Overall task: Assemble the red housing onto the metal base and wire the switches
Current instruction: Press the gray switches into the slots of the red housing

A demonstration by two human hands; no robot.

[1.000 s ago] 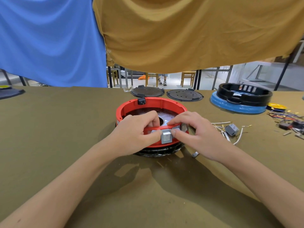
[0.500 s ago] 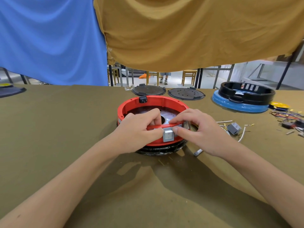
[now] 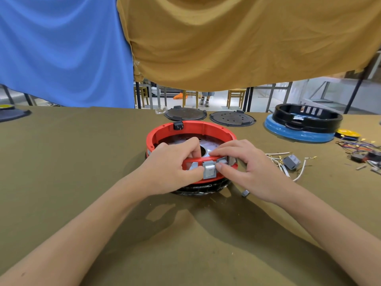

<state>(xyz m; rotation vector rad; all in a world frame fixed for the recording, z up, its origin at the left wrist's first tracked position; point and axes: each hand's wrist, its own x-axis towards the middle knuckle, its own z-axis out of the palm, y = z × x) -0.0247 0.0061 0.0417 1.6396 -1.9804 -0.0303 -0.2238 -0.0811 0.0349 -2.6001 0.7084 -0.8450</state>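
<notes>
Both hands, left point(image 3: 171, 172) & right point(image 3: 247, 172), pinch grey switch point(image 3: 209, 169) at front of red housing point(image 3: 191, 131) on table point(image 3: 72, 162).

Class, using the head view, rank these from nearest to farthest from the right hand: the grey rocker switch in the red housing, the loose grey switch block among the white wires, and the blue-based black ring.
1. Grey rocker switch: touching the right hand, at the red housing's near wall.
2. Loose grey switch block: just right of the hand.
3. Blue-based black ring: far right, at the back.
</notes>
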